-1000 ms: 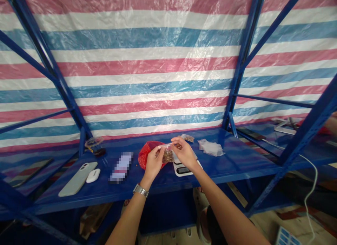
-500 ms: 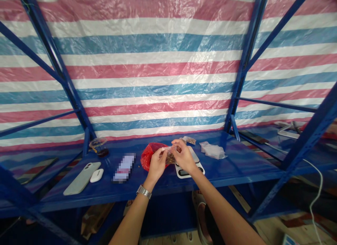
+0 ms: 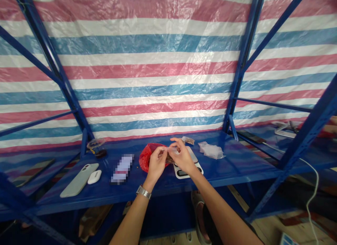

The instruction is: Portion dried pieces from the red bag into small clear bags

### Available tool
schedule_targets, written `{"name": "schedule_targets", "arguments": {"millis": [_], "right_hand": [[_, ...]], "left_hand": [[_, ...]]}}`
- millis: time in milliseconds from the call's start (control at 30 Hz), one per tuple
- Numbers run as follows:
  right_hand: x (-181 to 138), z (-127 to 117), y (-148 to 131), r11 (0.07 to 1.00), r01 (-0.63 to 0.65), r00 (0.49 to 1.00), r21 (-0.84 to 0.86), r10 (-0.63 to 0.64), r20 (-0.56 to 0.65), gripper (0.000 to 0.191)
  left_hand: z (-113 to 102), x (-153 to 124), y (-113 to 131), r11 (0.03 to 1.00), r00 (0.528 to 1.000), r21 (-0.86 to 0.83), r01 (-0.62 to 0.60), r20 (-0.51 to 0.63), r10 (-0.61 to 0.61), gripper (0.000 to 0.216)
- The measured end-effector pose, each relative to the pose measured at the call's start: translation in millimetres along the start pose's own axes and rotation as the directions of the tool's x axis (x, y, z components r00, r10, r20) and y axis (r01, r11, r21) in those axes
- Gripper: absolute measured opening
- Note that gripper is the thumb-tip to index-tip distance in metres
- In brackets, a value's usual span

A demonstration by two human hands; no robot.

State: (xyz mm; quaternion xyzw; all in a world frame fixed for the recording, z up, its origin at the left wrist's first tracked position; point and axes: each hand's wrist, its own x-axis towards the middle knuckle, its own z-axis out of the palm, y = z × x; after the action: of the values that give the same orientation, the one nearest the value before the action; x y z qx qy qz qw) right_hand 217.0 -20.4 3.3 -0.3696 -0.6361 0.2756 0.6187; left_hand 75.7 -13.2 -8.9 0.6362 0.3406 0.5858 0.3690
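Observation:
My left hand (image 3: pixel 156 164) and my right hand (image 3: pixel 181 156) pinch the top edge of a small clear bag (image 3: pixel 168 156) with brown bits inside. They hold it just above a small white scale (image 3: pixel 187 167) on the blue shelf (image 3: pixel 237 164). A red plastic bag (image 3: pixel 144 156) lies right behind my left hand. A silver watch (image 3: pixel 143 191) is on my left wrist.
A pile of empty clear bags (image 3: pixel 212 150) and one filled small bag (image 3: pixel 188 140) lie to the right. A phone (image 3: pixel 79 179), a white earbud case (image 3: pixel 94 176), a blurred card (image 3: pixel 122 167) and a clear cup (image 3: pixel 96 146) lie to the left. Blue shelf posts (image 3: pixel 243 59) stand on both sides.
Both hands have drawn closer together on the small bag's top edge and dropped slightly toward the scale. The view shifted a little.

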Motion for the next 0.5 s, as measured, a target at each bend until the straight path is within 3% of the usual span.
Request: {"name": "schedule_targets", "arguments": {"millis": [300, 500], "right_hand": [[2, 2, -4, 0.994, -0.044, 0.999, 0.100, 0.043, 0.010, 0.031], [4, -2, -9, 0.988, -0.109, 0.992, 0.106, 0.114, -0.046, 0.043]], "left_hand": [[-4, -1, 6, 0.980, 0.991, -0.149, 0.135, 0.006, -0.135, 0.028], [-8, -2, 13, 0.990, 0.994, -0.094, 0.107, 0.023, -0.105, 0.029]]}}
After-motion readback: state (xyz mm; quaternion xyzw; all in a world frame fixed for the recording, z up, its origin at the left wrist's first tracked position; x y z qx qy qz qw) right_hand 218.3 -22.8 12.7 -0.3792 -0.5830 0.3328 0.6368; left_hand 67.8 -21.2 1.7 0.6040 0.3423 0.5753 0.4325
